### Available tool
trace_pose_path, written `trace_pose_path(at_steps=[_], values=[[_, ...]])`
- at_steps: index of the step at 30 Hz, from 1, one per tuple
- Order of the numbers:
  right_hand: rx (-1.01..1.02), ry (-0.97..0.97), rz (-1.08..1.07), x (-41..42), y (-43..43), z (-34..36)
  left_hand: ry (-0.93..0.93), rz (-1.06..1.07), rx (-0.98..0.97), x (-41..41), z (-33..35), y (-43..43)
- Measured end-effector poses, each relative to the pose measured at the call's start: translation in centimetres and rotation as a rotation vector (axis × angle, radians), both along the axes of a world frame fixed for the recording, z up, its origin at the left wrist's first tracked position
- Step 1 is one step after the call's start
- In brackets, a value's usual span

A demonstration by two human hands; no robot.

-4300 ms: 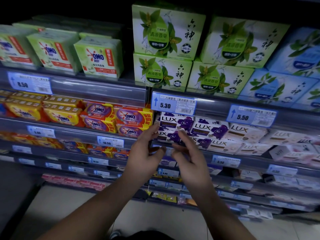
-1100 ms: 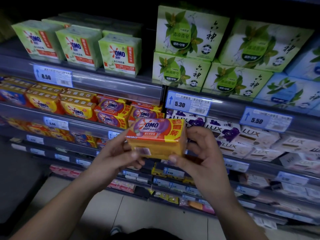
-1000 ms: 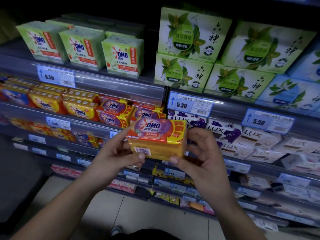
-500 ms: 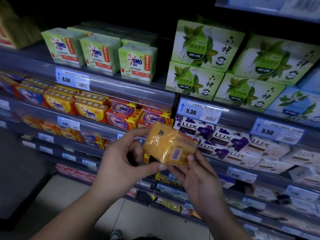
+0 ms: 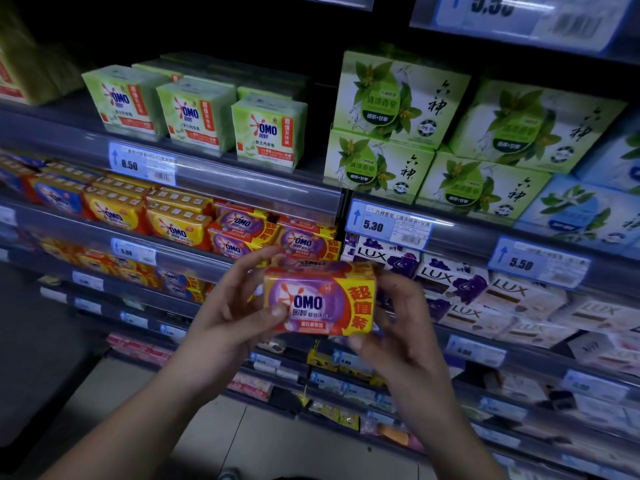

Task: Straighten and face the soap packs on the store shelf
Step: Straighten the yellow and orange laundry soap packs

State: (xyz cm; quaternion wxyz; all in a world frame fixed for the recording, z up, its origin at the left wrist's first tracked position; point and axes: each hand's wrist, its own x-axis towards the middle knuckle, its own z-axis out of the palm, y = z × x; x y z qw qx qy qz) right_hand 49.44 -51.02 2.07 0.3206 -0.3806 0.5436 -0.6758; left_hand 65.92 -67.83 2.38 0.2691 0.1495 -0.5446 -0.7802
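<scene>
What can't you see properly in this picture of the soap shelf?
Head view:
Back of the OMO pack: turned away from the camera.
Fingertips of the right hand: hidden behind the pack.
Lower shelf price tags: blurred, too small to read.
Top price tag: cut off by the upper edge.
Blue boxes: cut off by the right edge.

Two hands, a left hand (image 5: 228, 317) and a right hand (image 5: 398, 330), hold one held pack (image 5: 318, 303) between them. Three green OMO packs (image 5: 268, 133) make the front row up top; more sit behind, too hidden to count. Four green boxes (image 5: 398, 95) show, and at least two blue boxes (image 5: 571, 209). At least three purple OMO packs (image 5: 304, 242) face out, and two yellow OMO packs (image 5: 176, 230). Four price tags (image 5: 374, 225) are readable. The LUX boxes (image 5: 450, 277) blur together beyond counting.
</scene>
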Motion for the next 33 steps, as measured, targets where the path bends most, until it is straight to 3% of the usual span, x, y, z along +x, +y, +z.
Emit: trace_pose_path(at_steps=[2,6,14,19,22,30,33], values=[[0.057,-0.083,0.021,-0.4,0.0,0.2,0.002,0.035,-0.042,0.0,-0.1,-0.1],[0.177,0.06,-0.057,-0.5,-0.2,-0.1,-0.035,0.044,-0.109,0.3,-0.1,-0.3],[0.28,0.032,-0.112,0.2,-3.0,-1.7,-0.223,0.249,-0.363,0.3,-1.5,-1.9],[0.308,0.091,-0.245,-0.2,-6.1,-0.9,-0.314,0.292,-0.536,-2.4,-1.6,-4.9],[0.34,0.02,-0.24,0.5,-7.1,-0.9,-0.361,0.356,-0.539,-3.5,-2.5,-6.4],[0.387,0.121,-0.352,2.8,-8.3,-1.4,-0.471,0.357,-0.679,-5.3,-2.6,-9.1],[0.372,0.033,-0.395,2.8,-9.0,-1.2,-0.504,0.357,-0.746,-5.9,-2.6,-10.3]])
